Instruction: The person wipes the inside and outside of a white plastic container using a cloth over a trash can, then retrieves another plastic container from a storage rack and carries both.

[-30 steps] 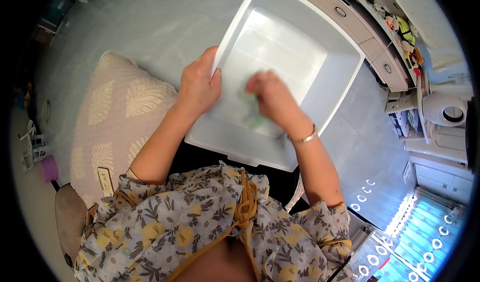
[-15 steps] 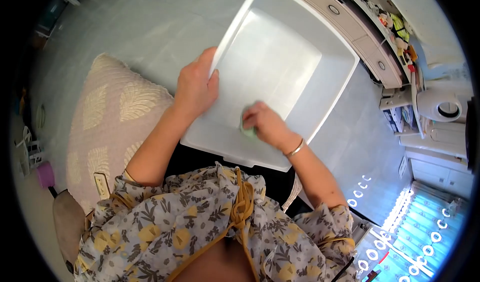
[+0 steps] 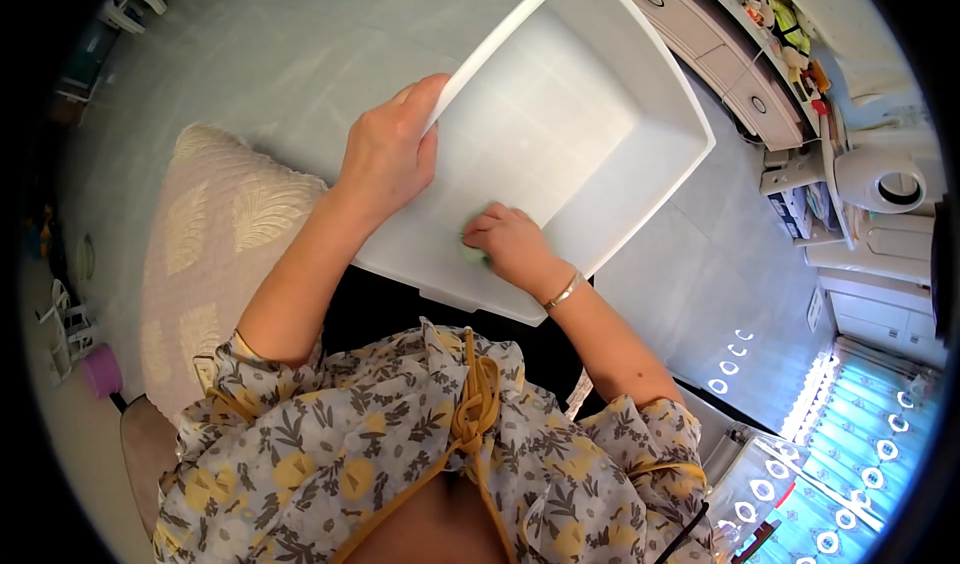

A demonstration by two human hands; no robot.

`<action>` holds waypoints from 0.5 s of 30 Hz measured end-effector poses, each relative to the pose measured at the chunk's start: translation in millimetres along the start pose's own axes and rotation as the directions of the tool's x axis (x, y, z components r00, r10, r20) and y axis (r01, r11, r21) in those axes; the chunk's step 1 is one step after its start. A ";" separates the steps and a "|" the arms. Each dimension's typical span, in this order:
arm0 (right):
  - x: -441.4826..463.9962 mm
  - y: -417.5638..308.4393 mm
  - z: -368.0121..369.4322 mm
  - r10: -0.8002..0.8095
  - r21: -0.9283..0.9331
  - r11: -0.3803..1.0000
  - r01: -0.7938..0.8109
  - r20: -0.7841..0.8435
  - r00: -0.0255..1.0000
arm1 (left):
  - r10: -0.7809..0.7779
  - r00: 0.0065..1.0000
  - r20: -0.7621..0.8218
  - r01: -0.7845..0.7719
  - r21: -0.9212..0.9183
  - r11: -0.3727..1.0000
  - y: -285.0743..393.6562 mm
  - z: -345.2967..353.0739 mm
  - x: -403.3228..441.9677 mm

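A large white plastic bin (image 3: 590,174) is tilted in front of me, its open side facing up toward the camera and its near edge by my lap. My left hand (image 3: 393,149) grips the bin's left rim, thumb on the inner side and fingers around the outside. Inside the bin, near its lower end, my right hand (image 3: 512,249) presses a pale green cloth (image 3: 474,254) against the inner surface. Most of the cloth is hidden under the fingers. A bracelet (image 3: 566,289) circles the right wrist.
On the left lies a beige cushion (image 3: 230,234) with a leaf pattern. Drawers (image 3: 730,74) with cluttered items on top stand at the upper right. Grey tiled floor (image 3: 310,54) spreads beyond the bin. A blue curtain (image 3: 860,444) hangs at the lower right.
My right hand has moved slightly left with the cloth inside the bin. The bin has tilted a little and its lower edge sits higher and further left. My left hand keeps its hold.
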State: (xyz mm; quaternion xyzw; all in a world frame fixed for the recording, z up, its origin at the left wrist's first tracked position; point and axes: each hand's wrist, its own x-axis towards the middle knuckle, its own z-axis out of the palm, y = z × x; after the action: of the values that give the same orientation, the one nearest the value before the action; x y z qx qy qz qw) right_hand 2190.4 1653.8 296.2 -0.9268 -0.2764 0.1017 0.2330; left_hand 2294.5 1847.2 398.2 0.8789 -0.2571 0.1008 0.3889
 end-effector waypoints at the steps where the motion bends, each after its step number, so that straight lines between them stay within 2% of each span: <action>1: -12.8 6.8 -1.1 0.003 -0.006 1.000 -0.003 0.003 1.000 | 0.021 1.000 -0.001 -0.021 0.006 1.000 0.0 1.8 1.3; 3: -30.7 12.3 -3.9 0.089 -0.260 0.964 -0.047 0.150 0.985 | 0.033 0.999 -0.008 -0.033 -0.005 0.999 0.2 4.0 3.1; 5: -33.2 9.3 -5.5 0.122 -0.289 0.954 -0.076 0.146 0.982 | 0.043 0.999 -0.020 -0.043 -0.012 0.999 4.0 1.8 5.4; 7: -38.1 13.3 4.1 0.153 -0.304 0.947 -0.103 0.147 0.977 | -0.091 0.992 0.090 0.095 -0.045 0.994 18.8 -10.5 2.5; 9: -45.4 35.4 32.2 0.177 -0.176 0.963 -0.202 -0.150 0.973 | -0.138 0.984 0.113 0.144 -0.041 0.989 22.7 -18.3 -14.7; 10: -44.0 35.4 28.3 0.175 -0.176 0.964 -0.200 -0.149 0.973 | -0.178 0.974 0.137 0.185 -0.036 0.982 23.5 -22.3 -22.9; 12: -42.3 35.1 22.9 0.179 -0.105 0.964 -0.244 -0.423 0.888 | -0.197 0.972 0.127 0.206 -0.058 0.977 23.1 -22.0 -39.4; 15: -42.5 37.0 32.2 0.184 -0.156 0.954 -0.255 -0.363 0.913 | -0.215 0.969 0.122 0.225 -0.081 0.971 24.0 -24.5 -45.1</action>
State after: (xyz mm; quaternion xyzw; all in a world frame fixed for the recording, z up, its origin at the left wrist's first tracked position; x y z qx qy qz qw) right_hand 2162.3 1614.7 252.6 -0.9741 -0.1338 -0.0648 0.1704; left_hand 2244.2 1868.4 412.9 0.8870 -0.1838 -0.0049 0.4235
